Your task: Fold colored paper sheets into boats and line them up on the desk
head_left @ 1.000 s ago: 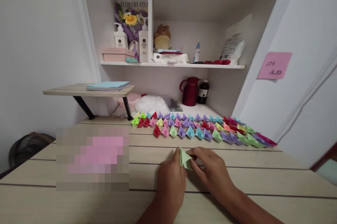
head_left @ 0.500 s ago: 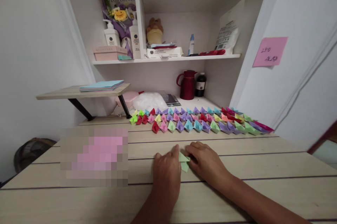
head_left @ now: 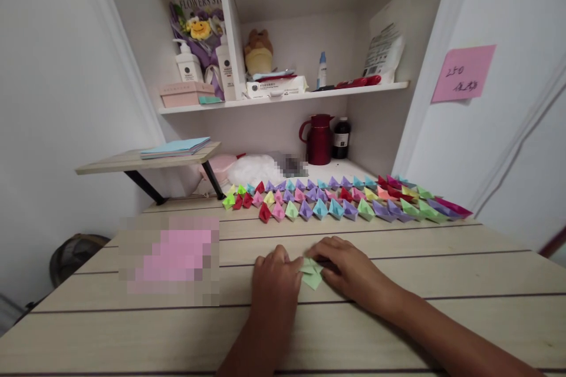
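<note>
A small light green piece of folded paper (head_left: 312, 276) lies on the wooden table between my two hands. My left hand (head_left: 276, 282) is closed at its left edge, thumb and finger pressed on the paper. From the right, my right hand (head_left: 351, 271) curls its fingers over the upper right edge of the same paper. Fingertips hide parts of its outline. Beyond my hands stand rows of small folded paper boats (head_left: 321, 209) in green, purple, blue, red, pink and yellow.
A blurred pink patch (head_left: 177, 256) lies on the table at left. Behind it, a small raised shelf (head_left: 106, 161) carries a paper stack (head_left: 177, 147). A dark red jug (head_left: 319, 140) and a dark bottle (head_left: 340, 138) stand in the cabinet at the back.
The view has shifted slightly. My left thumb and finger have moved on the paper's left side, and more of the green folds show between my hands.
</note>
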Action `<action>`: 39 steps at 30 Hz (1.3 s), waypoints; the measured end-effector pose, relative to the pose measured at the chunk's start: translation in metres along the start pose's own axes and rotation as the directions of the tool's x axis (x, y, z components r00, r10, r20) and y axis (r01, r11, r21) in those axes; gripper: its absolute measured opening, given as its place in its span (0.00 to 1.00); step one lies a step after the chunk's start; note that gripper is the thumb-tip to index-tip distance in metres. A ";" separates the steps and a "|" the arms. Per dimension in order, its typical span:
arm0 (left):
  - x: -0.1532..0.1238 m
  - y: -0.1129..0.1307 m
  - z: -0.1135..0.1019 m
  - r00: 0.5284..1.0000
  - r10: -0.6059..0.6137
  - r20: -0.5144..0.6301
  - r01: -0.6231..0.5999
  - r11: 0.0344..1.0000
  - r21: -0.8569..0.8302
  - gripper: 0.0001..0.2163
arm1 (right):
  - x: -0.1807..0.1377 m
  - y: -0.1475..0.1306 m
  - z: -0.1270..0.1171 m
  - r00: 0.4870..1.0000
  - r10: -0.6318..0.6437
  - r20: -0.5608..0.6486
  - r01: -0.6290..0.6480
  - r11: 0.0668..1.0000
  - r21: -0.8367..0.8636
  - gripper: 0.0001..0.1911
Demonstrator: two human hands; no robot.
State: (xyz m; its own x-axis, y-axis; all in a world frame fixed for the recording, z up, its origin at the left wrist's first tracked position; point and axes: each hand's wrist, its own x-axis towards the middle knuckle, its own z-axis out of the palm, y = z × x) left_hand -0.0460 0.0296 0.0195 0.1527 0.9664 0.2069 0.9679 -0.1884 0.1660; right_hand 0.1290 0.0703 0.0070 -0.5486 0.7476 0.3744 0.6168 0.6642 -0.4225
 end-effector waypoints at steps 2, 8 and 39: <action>0.001 0.000 0.002 1.000 0.015 0.013 -0.016 0.999 0.036 0.11 | -0.002 0.001 -0.005 1.000 -0.025 0.011 0.024 0.997 0.071 0.22; 0.000 -0.010 -0.001 0.990 0.122 0.073 -0.121 0.992 -0.027 0.12 | -0.003 0.009 -0.016 0.978 -0.149 0.143 0.143 0.988 0.051 0.19; 0.008 -0.026 0.018 0.990 0.133 0.054 -0.079 0.819 -0.568 0.12 | 0.000 0.023 -0.015 0.979 -0.105 0.176 0.087 0.991 0.105 0.12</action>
State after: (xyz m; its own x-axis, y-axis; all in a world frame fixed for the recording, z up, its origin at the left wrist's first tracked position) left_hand -0.0661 0.0456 -0.0005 0.2902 0.9409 0.1744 0.6674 -0.3297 0.6677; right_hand 0.1518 0.0853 0.0095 -0.7011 0.6619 0.2652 0.5038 0.7230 -0.4726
